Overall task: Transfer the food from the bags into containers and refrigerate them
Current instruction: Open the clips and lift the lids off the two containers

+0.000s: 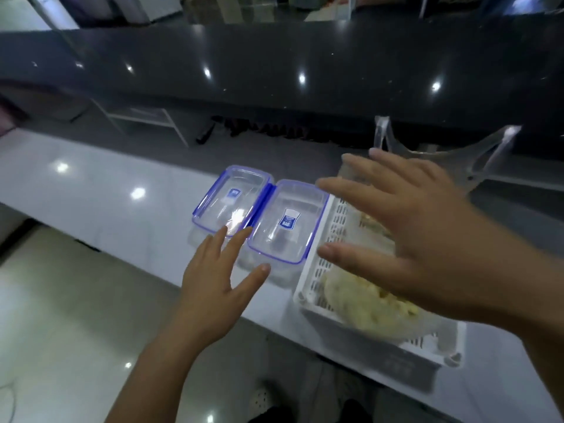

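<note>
We stand at a pale, glossy counter [106, 190] with a dark, reflective raised ledge [274, 65] running behind it. Just ahead of our left hand [213, 276] sit two clear containers with blue-trimmed lids, side by side and touching: the left container [232, 199] lies right at our left fingertips, and the right container [288, 221] stands between our two hands. Both lids are still on, and their long axes run away from us, tilted slightly rightward. Under our right hand [406, 236] a white slotted basket [317, 270] sits against the right container, holding a bag of pale yellowish food [366, 303]; what else lies in it is hidden by the hand. Both hands are spread with straight fingers, holding nothing. The left is nearer the containers, the right hovers over the basket and food. We judge the lids must come off first, the left hand best placed for that, while the right can drop straight onto the bag.
</note>
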Tool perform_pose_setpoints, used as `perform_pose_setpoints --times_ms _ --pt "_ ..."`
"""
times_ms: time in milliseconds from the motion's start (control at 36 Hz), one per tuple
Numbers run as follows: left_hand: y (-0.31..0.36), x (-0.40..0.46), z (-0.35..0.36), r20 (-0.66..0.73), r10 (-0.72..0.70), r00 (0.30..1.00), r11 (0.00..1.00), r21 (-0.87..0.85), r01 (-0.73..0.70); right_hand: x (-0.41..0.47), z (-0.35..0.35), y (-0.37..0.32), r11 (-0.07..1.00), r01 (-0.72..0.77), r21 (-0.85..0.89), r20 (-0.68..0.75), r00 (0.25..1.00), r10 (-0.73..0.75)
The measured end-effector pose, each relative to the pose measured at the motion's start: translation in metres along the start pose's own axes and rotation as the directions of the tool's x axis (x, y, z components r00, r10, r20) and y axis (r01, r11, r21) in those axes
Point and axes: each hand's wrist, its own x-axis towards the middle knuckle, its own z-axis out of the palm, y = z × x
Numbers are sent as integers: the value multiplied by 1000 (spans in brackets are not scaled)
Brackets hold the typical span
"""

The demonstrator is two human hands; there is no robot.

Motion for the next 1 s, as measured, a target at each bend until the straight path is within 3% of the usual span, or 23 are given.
perform_pose_setpoints --times_ms 194,278,444,611,806,1000 --pt "-63 -49 -11 82 -45 996 999 -9 45 -7 54 -98 983 183 23 30 982 -184" --pt "-99 -66 -17 91 -40 995 999 1 40 -6 91 -131 985 95 144 74 992 -107" --pt "-174 -104 -15 76 -18 997 1000 21 16 -22 185 -168 911 -244 333 98 970 224" --pt "-228 -120 -1 151 22 988 996 78 -34 -33 252 -192 907 -367 209 140 929 343" --pt "-258 -99 3 157 45 987 999 15 -48 -14 267 -206 901 -413 134 155 907 392" --pt "-283 -29 -7 195 52 979 994 84 -70 55 278 -187 886 -462 47 137 881 453"
